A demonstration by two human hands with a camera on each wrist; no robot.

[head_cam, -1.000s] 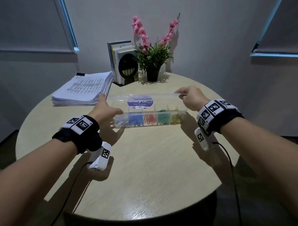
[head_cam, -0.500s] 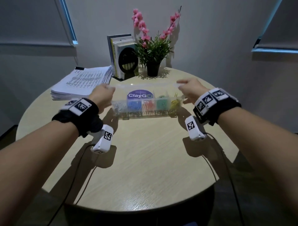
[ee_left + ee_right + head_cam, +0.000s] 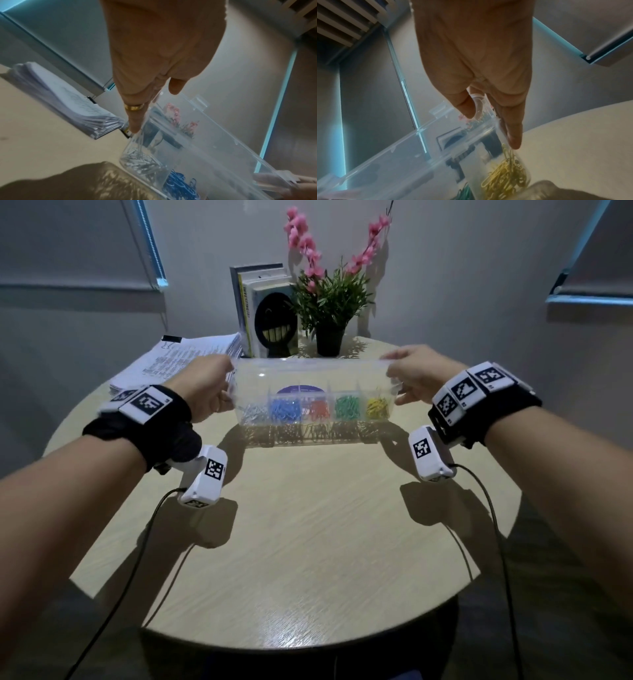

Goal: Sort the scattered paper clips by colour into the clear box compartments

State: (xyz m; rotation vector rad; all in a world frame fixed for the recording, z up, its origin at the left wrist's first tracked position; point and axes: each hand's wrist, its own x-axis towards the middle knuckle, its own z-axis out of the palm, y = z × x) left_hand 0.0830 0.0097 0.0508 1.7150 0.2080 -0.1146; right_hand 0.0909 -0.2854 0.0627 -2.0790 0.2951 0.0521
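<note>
I hold the long clear box (image 3: 311,385) just above the round table (image 3: 308,525), tilted toward me. My left hand (image 3: 224,393) grips its left end and my right hand (image 3: 397,386) grips its right end. Its compartments hold silver clips (image 3: 251,413), blue clips (image 3: 285,409), red clips (image 3: 320,409), green clips (image 3: 347,407) and yellow clips (image 3: 377,407). The left wrist view shows my fingers (image 3: 135,121) along the box (image 3: 197,148) above the silver clips (image 3: 142,161). The right wrist view shows the yellow clips (image 3: 505,175) below my fingertips (image 3: 513,142). The clear lid stands partly raised.
A stack of printed papers (image 3: 185,357) lies at the back left. Upright books (image 3: 263,309) and a potted plant with pink flowers (image 3: 329,299) stand at the table's far edge. Cables hang from both wrist cameras over the near half of the table.
The box sat on the table with its lid lying open behind. Both hands have swung the lid up and lifted the box off the table, towards me.
</note>
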